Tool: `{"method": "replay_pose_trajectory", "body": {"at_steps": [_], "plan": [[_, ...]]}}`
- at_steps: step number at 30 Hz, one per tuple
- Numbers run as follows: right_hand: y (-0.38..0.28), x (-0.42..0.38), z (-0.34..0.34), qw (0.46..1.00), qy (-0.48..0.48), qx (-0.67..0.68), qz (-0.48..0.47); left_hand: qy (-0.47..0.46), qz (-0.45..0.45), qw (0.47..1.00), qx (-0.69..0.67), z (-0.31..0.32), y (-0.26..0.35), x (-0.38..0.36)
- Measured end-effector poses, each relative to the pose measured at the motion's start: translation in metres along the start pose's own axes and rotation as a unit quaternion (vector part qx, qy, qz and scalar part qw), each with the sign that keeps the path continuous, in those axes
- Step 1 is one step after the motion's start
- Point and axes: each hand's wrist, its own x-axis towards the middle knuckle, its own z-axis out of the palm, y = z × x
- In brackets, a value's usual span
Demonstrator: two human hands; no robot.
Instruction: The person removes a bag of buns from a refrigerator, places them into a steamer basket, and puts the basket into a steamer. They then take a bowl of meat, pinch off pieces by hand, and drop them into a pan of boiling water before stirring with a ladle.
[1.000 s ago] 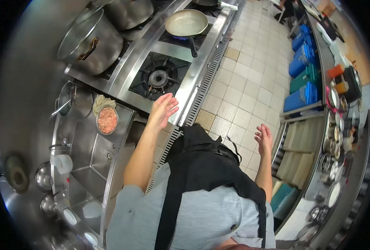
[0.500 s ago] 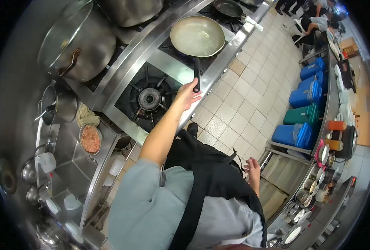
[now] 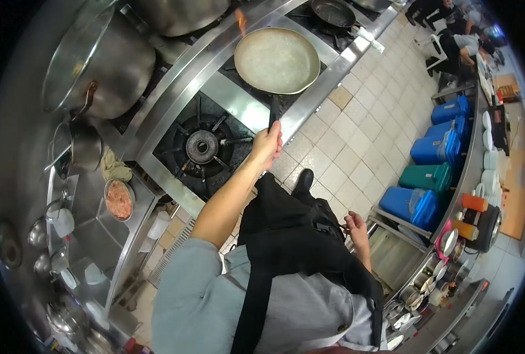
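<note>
My left hand [image 3: 267,145] is closed round the black handle of a frying pan [image 3: 277,62]. The pan has a pale, worn inside with nothing visible in it, and it tilts over a back burner. A small orange flame [image 3: 240,22] rises beyond its far left rim. To the left of my forearm is a bare gas burner [image 3: 202,147] with a black grate. Down by my right side, next to the black apron [image 3: 301,248], my right hand [image 3: 356,229] hangs with loosely bent fingers and no visible object.
Large steel pots [image 3: 106,65] stand at the upper left. A bowl of minced meat [image 3: 119,200] sits by the sink [image 3: 94,200]. Another dark pan [image 3: 333,13] is farther along the stove. Blue bins [image 3: 437,141] and a counter with dishes line the right. People [image 3: 466,44] are at the far end.
My left hand's fingers have gone from spread by the handle to wrapped round it. The pan tilts more, and a flame now shows behind it. My right hand's fingers are more bent.
</note>
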Motion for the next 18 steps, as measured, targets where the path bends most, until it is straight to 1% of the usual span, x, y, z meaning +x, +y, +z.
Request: {"method": "replay_pose_trajectory", "body": {"at_steps": [2,4,6,7,9,10,11,13,14,15,16,17,18], "plan": [[-0.018,0.014,-0.01,1.0,-0.006,0.005,-0.002,0.004,-0.005,0.999,-0.033,0.017,-0.007,0.002],[-0.033,0.04,-0.022,1.0,-0.023,-0.003,-0.007,-0.007,0.016,0.998,-0.057,0.031,-0.018,0.013],[-0.047,0.082,-0.042,0.996,-0.089,-0.019,-0.012,0.01,0.026,0.997,-0.069,0.05,-0.028,0.021],[-0.052,0.091,-0.051,0.994,-0.107,-0.032,-0.014,0.003,0.016,0.998,-0.061,0.059,-0.031,0.023],[-0.076,0.121,-0.061,0.985,-0.143,-0.084,-0.053,0.019,-0.002,0.998,-0.054,0.069,-0.032,0.022],[-0.083,0.137,-0.068,0.983,-0.15,-0.086,-0.065,0.028,0.002,0.999,-0.047,0.07,-0.028,0.011],[-0.099,0.143,-0.071,0.982,-0.147,-0.089,-0.076,0.022,0.004,0.999,-0.027,0.065,-0.031,0.006],[-0.121,0.154,-0.076,0.983,-0.134,-0.075,-0.098,0.093,0.043,0.994,-0.03,0.041,-0.051,0.0],[-0.129,0.158,-0.08,0.984,-0.129,-0.065,-0.104,0.127,0.058,0.989,-0.054,0.024,-0.057,-0.011],[-0.135,0.16,-0.083,0.985,-0.123,-0.052,-0.109,0.175,0.091,0.977,-0.086,-0.001,-0.071,-0.016],[-0.138,0.161,-0.083,0.986,-0.112,-0.046,-0.114,0.211,0.106,0.962,-0.138,-0.027,-0.077,-0.03],[-0.137,0.165,-0.087,0.986,-0.114,-0.041,-0.117,0.244,0.122,0.944,-0.187,-0.054,-0.08,-0.049],[-0.132,0.169,-0.088,0.986,-0.12,-0.02,-0.112,0.302,0.146,0.912,-0.237,-0.081,-0.082,-0.066]]}}
